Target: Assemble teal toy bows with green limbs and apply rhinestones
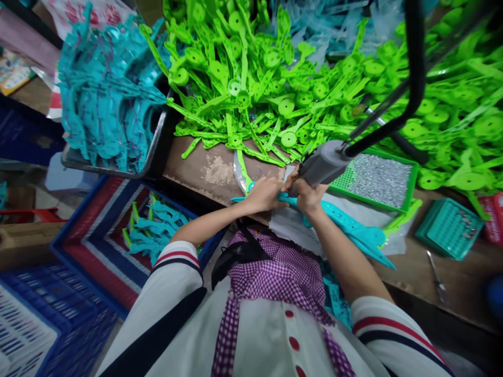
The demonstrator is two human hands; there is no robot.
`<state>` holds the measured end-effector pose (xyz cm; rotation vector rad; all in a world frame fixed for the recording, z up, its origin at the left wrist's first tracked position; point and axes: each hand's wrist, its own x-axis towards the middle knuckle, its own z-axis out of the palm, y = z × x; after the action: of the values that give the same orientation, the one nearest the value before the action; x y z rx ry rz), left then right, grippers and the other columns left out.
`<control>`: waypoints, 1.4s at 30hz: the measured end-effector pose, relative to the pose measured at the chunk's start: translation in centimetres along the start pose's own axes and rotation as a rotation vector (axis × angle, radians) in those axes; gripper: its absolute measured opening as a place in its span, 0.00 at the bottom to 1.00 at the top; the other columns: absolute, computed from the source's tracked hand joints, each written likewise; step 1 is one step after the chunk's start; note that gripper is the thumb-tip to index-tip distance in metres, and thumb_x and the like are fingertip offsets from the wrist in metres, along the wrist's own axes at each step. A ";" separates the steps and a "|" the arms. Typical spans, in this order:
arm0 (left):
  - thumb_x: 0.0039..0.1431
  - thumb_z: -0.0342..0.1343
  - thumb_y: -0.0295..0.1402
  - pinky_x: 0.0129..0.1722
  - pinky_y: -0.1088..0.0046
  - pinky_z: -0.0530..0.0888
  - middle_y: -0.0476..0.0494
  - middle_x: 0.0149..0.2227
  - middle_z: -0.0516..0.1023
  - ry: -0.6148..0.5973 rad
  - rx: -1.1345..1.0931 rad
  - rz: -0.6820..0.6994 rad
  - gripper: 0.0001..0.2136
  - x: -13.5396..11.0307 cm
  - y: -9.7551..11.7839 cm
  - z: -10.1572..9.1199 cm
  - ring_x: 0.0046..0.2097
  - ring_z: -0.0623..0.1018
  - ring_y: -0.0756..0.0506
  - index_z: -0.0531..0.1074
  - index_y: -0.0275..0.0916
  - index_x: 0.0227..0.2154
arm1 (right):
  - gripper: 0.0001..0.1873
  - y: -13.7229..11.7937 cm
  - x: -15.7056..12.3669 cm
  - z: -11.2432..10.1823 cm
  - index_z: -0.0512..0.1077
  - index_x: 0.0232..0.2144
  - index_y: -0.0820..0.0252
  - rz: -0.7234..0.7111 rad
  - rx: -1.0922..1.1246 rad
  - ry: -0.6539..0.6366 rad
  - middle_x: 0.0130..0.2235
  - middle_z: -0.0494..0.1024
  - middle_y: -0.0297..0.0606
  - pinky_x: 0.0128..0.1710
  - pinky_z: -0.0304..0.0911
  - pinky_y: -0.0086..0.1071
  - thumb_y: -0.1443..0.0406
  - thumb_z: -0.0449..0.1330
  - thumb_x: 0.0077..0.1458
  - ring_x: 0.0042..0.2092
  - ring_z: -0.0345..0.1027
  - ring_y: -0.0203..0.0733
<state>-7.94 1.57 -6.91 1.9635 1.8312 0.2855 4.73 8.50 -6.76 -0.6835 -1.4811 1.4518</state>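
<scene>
- The left hand [264, 193] is closed over a turquoise part [288, 199]; the fingertips are partly hidden, so their exact pinch I cannot confirm.
- The right hand [308, 196] is wrapped around a grey driver [326, 161], which slants down toward the left hand; its tip is not visible.
- Location: the turquoise part lies near the front edge of the bench [188, 163], between the two hands, one end showing left of the left hand.
- Advice: pin the part flat, bring the driver square to the surface, and keep the left fingertips clear of its tip.
- Steady pressure should suit the thin plastic; a tilted driver could slip.
- Right side: further turquoise pieces [346, 222] lie by the right forearm, and the green tray [414, 180] of small metal pieces [381, 175] sits just beyond; the right elbow has limited sweep.
- Far side: heaped green parts [236, 68] crowd the work.
- Left side: bare bench with pale crumbs [218, 170] offers the freest room.
</scene>
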 end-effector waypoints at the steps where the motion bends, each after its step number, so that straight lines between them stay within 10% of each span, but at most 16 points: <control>1: 0.55 0.68 0.44 0.51 0.58 0.72 0.37 0.46 0.81 0.010 0.000 0.003 0.19 0.0 0.0 0.0 0.52 0.78 0.35 0.77 0.37 0.44 | 0.20 -0.2 -0.1 0.3 0.69 0.26 0.54 -0.019 -0.011 0.037 0.22 0.70 0.30 0.25 0.69 0.35 0.45 0.65 0.48 0.26 0.71 0.40; 9: 0.58 0.66 0.44 0.51 0.56 0.72 0.40 0.50 0.80 -0.005 0.000 0.041 0.18 0.0 -0.5 0.0 0.54 0.77 0.35 0.78 0.43 0.48 | 0.18 -5.3 1.4 4.2 0.73 0.32 0.49 -0.156 -0.065 0.262 0.26 0.72 0.34 0.29 0.69 0.43 0.45 0.56 0.60 0.28 0.72 0.46; 15: 0.58 0.66 0.43 0.53 0.55 0.70 0.39 0.49 0.79 -0.097 0.074 0.128 0.21 -0.5 -0.3 -1.5 0.53 0.76 0.35 0.75 0.40 0.51 | 0.22 -6.8 4.7 -4.8 0.73 0.34 0.50 -0.315 -0.059 0.553 0.22 0.65 0.30 0.19 0.56 0.36 0.41 0.57 0.59 0.19 0.63 0.38; 21: 0.58 0.67 0.41 0.51 0.63 0.73 0.40 0.49 0.78 -0.171 -0.070 0.300 0.20 2.2 0.4 -0.3 0.52 0.77 0.39 0.73 0.41 0.51 | 0.28 -2.0 11.5 -12.4 0.69 0.27 0.47 -0.240 -0.123 0.463 0.20 0.68 0.31 0.26 0.62 0.42 0.35 0.67 0.41 0.24 0.66 0.42; 33: 0.54 0.70 0.43 0.53 0.60 0.72 0.41 0.49 0.76 -0.188 -0.224 0.270 0.22 2.8 -0.4 0.1 0.53 0.76 0.38 0.74 0.41 0.49 | 0.30 1.1 12.5 -13.5 0.66 0.32 0.44 -0.161 -0.075 0.330 0.21 0.69 0.29 0.35 0.70 0.50 0.30 0.61 0.45 0.35 0.72 0.47; 42: 0.53 0.70 0.44 0.54 0.59 0.71 0.40 0.51 0.75 -0.206 -0.213 0.261 0.24 3.0 -0.5 0.3 0.54 0.75 0.37 0.74 0.40 0.50 | 0.32 -6.2 9.5 -12.4 0.71 0.39 0.45 -0.038 -0.026 0.089 0.27 0.76 0.33 0.36 0.74 0.50 0.32 0.64 0.44 0.41 0.74 0.49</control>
<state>-7.95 4.52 -7.88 1.9979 1.3597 0.3292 12.94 21.53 -0.08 -0.7224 -1.4393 1.3583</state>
